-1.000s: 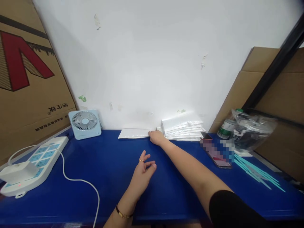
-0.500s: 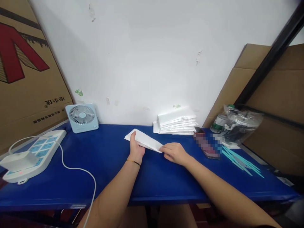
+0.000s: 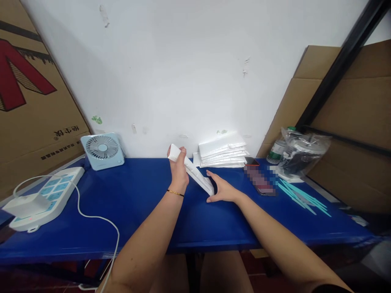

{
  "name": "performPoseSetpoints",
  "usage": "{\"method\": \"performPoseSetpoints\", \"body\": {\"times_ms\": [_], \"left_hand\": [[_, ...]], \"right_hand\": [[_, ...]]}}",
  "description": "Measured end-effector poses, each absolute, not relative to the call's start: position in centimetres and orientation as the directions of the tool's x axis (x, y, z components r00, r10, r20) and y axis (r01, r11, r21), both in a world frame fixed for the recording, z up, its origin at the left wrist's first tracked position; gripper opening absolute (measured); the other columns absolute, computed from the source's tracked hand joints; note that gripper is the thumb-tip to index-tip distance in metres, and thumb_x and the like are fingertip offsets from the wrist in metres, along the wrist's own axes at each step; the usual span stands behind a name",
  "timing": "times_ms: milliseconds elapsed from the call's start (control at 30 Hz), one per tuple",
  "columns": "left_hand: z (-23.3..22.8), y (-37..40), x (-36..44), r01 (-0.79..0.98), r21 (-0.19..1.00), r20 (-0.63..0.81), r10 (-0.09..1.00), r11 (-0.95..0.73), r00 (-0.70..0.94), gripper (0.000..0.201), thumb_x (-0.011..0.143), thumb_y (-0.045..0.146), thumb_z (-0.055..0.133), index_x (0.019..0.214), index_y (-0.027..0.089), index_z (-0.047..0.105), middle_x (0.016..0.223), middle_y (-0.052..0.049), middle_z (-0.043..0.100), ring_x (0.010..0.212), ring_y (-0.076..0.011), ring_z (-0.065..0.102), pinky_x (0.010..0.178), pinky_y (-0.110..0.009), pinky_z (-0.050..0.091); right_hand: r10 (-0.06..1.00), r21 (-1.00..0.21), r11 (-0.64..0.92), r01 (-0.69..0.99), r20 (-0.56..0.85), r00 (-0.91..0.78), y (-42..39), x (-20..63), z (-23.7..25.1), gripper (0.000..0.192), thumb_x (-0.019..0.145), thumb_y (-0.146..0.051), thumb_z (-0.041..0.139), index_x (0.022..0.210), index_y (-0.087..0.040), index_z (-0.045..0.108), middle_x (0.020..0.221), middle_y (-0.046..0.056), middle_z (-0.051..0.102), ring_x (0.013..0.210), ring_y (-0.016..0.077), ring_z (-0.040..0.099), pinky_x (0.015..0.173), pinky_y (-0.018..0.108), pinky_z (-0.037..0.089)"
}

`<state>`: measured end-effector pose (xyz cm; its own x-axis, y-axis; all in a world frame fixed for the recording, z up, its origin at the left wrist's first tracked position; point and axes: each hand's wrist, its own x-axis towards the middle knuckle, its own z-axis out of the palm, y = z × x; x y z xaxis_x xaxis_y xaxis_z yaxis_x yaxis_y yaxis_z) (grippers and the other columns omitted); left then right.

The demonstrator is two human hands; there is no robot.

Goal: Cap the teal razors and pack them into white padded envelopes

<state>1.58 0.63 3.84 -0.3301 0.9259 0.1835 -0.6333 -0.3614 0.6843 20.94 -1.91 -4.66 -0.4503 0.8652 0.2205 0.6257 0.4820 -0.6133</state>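
Observation:
My left hand (image 3: pixel 179 171) is closed around the upper part of a flat white folded packet (image 3: pixel 197 176), its thumb lying across the near side. The packet is tilted up on its edge, sloping down to the right, with folded layers showing along its side. At its lower end is my right hand (image 3: pixel 224 189), thumb and fingers spread apart around that end; whether a fingertip touches it I cannot tell. Behind, against the wall, lies a stack of similar white packets (image 3: pixel 221 152).
On the blue table (image 3: pixel 146 211), a phone (image 3: pixel 261 183) and turquoise strips (image 3: pixel 304 197) lie to the right, near a bottle (image 3: pixel 276 151) and a plastic bag (image 3: pixel 302 156). A small fan (image 3: pixel 103 150), a power strip (image 3: pixel 58 191) and its white cable (image 3: pixel 91 215) occupy the left.
My left hand has raised and turned the packet from lying nearly flat to standing on edge. My right hand has opened from its pinch at the packet's end. The view has shifted slightly.

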Motion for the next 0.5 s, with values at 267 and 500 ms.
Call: {"method": "performPoseSetpoints", "body": {"times_ms": [267,500], "left_hand": [[6.8,-0.2,2.2,-0.534,0.694,0.345,0.874,-0.483,-0.343,0.066,0.072,0.03,0.071,0.129,0.028,0.039,0.109,-0.002,0.061,0.105,-0.0163,0.057,0.095,-0.033,0.041],[9.4,-0.5,1.1,-0.527,0.673,0.369,0.853,-0.52,-0.37,0.07,0.071,0.033,0.072,0.131,0.028,0.036,0.107,-0.003,0.06,0.103,-0.0179,0.058,0.096,-0.036,0.04]], "right_hand": [[0.872,-0.663,0.481,0.574,0.292,-0.393,-1.5,19.6,-4.9,0.105,0.054,-0.047,0.079,0.143,-0.024,0.029,0.141,0.013,0.041,0.128,0.0314,0.039,0.105,0.047,0.031],[0.889,-0.703,0.455,0.547,0.321,-0.328,-1.7,18.8,-4.4,0.077,0.068,-0.041,0.071,0.136,-0.025,0.037,0.118,0.006,0.059,0.104,0.0228,0.057,0.089,0.035,0.043]]}}
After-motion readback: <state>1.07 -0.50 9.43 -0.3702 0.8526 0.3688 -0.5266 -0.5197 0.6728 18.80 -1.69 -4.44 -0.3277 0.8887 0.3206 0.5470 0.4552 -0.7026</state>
